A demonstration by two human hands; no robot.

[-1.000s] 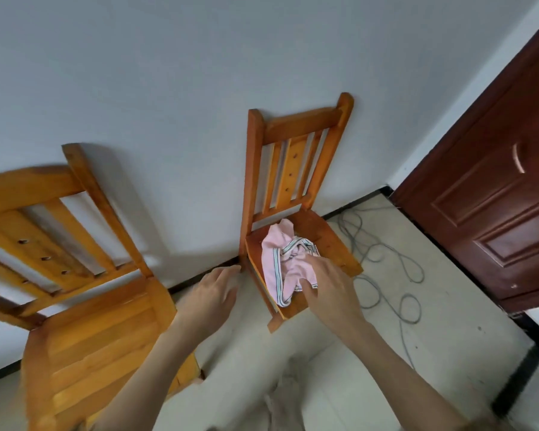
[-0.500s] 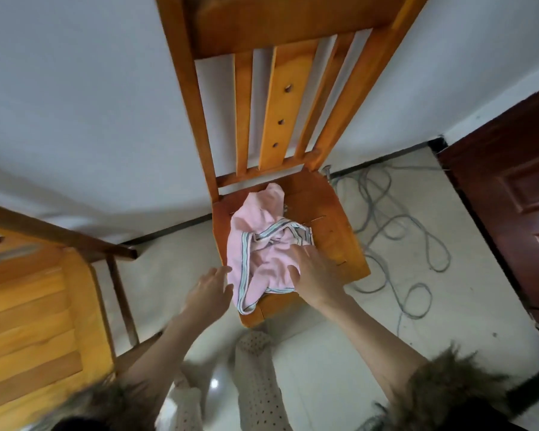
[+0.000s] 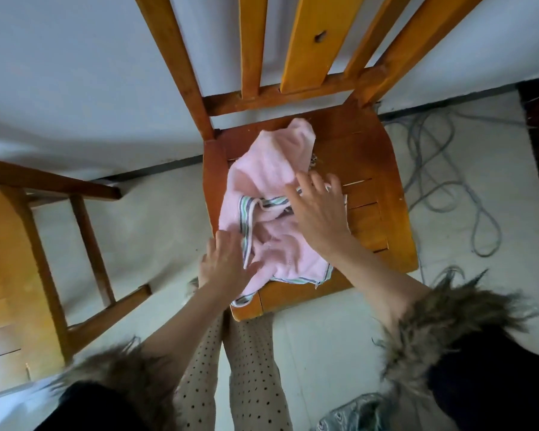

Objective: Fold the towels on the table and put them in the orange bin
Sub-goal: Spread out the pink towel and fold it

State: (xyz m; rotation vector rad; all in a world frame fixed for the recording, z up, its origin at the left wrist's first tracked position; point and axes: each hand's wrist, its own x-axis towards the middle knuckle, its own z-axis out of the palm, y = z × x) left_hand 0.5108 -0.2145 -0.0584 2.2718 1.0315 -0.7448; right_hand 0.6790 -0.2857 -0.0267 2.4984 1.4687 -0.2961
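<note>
Single head view, close above the chair seat (image 3: 367, 169), facing steeply downward.

No readable text, label, brand, number or sign anywhere.

Soft, even daylight — faint shadows on the wall, wide-angle bending and motion blur at the edges

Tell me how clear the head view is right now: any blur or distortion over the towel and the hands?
Head view: the pink towel on the chair seat is fairly sharp; right hand slightly smeared at the fingers, left hand clearer; fur cuffs blurred; wide-angle bending splays the chair slats; soft, even light, no glare.
</note>
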